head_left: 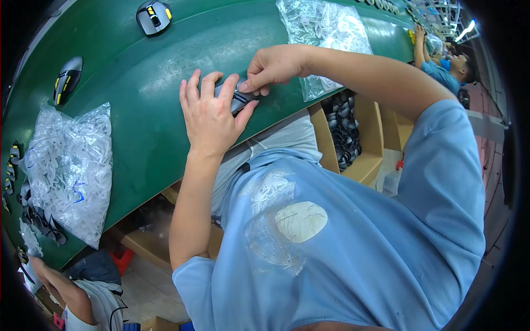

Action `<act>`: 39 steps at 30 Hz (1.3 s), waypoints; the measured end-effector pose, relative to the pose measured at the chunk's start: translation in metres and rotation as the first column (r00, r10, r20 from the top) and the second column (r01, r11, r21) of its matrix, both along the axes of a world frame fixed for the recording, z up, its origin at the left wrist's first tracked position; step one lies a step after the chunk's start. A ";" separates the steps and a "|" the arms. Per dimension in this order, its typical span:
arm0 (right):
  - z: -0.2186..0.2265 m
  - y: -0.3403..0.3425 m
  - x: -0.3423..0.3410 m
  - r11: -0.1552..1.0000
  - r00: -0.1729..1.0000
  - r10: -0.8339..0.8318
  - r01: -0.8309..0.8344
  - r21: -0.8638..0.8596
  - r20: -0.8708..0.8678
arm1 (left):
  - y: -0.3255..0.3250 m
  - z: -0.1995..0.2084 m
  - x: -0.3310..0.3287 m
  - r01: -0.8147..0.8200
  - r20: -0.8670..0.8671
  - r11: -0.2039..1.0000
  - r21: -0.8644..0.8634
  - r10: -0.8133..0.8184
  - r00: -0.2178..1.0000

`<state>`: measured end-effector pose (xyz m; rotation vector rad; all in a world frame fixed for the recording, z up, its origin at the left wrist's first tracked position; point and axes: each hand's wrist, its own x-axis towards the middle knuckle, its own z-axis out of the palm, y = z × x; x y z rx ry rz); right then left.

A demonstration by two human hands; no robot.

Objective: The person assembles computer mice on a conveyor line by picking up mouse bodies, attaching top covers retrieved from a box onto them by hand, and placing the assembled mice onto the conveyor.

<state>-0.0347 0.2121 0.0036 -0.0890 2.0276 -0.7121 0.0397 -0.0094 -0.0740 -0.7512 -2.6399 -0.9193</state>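
Note:
A dark grey computer mouse lies on the green work surface near its front edge, under both my hands. My left hand grips it, fingers arched over the far side and thumb at the near side. At its right end my right hand is closed, with the thumb pressed down on the mouse and the fingers curled. Whether a small part is pinched in those fingers is hidden. The palms and fingers cover much of the mouse.
Two grey mice with yellow parts, one at the far side and one at the left, sit on the green table. Plastic bags of clear parts lie left and right. A carton holds dark curved parts. Other people work at both sides.

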 end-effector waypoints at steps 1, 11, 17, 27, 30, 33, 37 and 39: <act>0.003 -0.002 -0.001 0.999 0.996 -0.049 0.047 0.026 0.071 | 0.000 -0.001 0.000 -0.001 -0.003 1.000 0.008 0.001 1.000; 0.029 -0.031 -0.025 0.905 0.893 0.421 -0.403 0.134 -0.157 | 0.004 0.002 0.000 -0.016 -0.021 1.000 -0.020 0.016 1.000; 0.001 -0.001 -0.007 0.963 0.967 0.161 -0.198 -0.183 -0.199 | 0.000 0.007 -0.002 0.004 0.009 0.999 0.041 -0.005 1.000; -0.045 0.034 0.174 0.538 0.778 -0.626 0.481 -0.692 0.053 | -0.100 0.048 -0.111 -0.358 -0.099 0.910 0.207 0.384 0.918; -0.009 0.050 0.169 0.728 0.806 -0.520 0.246 -0.640 -0.281 | -0.104 0.052 -0.162 -0.661 -0.455 0.729 -0.181 0.533 0.713; -0.011 0.090 0.149 0.843 0.556 -0.469 0.051 -0.536 -0.686 | -0.025 0.066 -0.194 -0.213 -0.399 0.954 -0.209 0.116 0.909; -0.021 0.143 0.082 0.877 0.248 -0.467 0.250 -0.410 -0.849 | 0.113 0.053 -0.233 0.098 -0.026 0.985 -0.140 -0.103 0.994; -0.034 0.154 0.049 0.893 0.187 -0.397 0.307 -0.330 -0.899 | 0.170 0.041 -0.255 0.081 0.107 0.991 -0.102 -0.070 0.992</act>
